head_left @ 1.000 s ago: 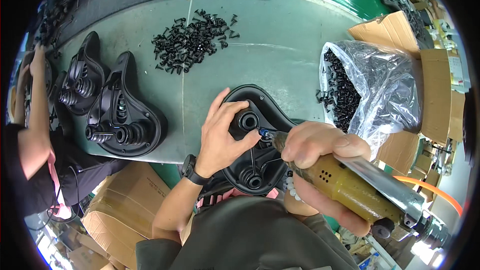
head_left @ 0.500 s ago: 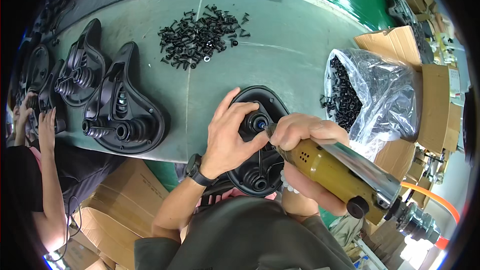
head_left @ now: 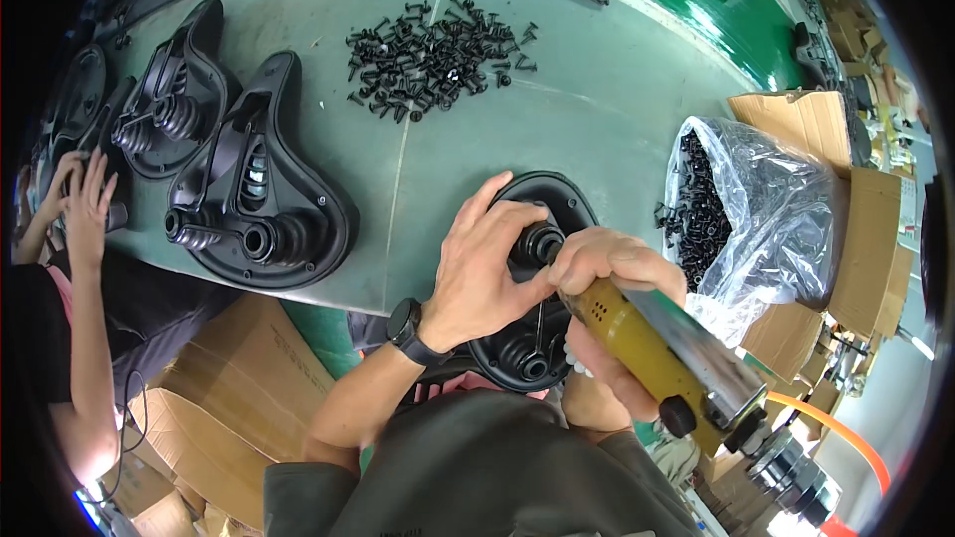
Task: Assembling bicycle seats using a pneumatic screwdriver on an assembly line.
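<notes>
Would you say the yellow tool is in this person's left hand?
No, the right hand grips the tool, while the left hand holds the black part.

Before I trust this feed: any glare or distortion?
Head view: glare on the green surface, upper right; head view: highlights on the clear plastic bag and the silver strip of the yellow tool; head view: fisheye bends the edges of the table, and the corners go black.

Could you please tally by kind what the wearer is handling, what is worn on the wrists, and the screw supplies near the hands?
Handled things: 2 (yellow-and-silver power tool, black saddle-shaped part)
Wrist-worn things: 2 (dark watch, pale beaded bracelet)
Screw supplies: 2 (loose heap of black screws, clear bag of black screws)
Total: 6
</notes>
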Tool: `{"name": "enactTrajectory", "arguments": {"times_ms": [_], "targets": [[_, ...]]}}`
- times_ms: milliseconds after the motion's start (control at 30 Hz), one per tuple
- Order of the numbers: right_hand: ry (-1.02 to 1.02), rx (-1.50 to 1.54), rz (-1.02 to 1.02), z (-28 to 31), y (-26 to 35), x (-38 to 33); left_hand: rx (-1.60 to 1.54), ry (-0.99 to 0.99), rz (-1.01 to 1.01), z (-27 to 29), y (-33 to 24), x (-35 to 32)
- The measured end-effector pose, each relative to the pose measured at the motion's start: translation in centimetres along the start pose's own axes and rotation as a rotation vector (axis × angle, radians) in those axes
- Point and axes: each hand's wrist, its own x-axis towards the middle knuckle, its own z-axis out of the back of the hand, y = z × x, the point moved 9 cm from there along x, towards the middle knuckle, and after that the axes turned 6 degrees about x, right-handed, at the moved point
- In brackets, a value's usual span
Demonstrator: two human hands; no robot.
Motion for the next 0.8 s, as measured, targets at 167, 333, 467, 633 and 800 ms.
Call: {"name": "enactTrajectory", "arguments": {"times_ms": [167, 333, 467, 633, 800], "targets": [[0.021, 0.022, 0.001, 0.1, -0.5, 0.0, -0.018, -0.007, -0.004, -0.1, 0.1, -0.3], [-0.060, -0.112, -0.224, 0.8, -1.5, -1.0, -0.038, -0.022, -0.001, 0.1, 0.2, -0.4], [-0.102, -0.188, -0.345, 0.9, -2.1, -1.0, -0.034, -0.035, 0.021, 0.3, 0.2, -0.5], [-0.081, -0.017, -0.257, 1.3, -2.4, -0.1, -0.022, -0.025, -0.008, 0.1, -0.2, -0.1], [-0.328, 0.046, -0.319, 2.4, -1.7, -0.8, -0.061, 0.134, -0.125, 0.2, -1.0, 0.3]]}}
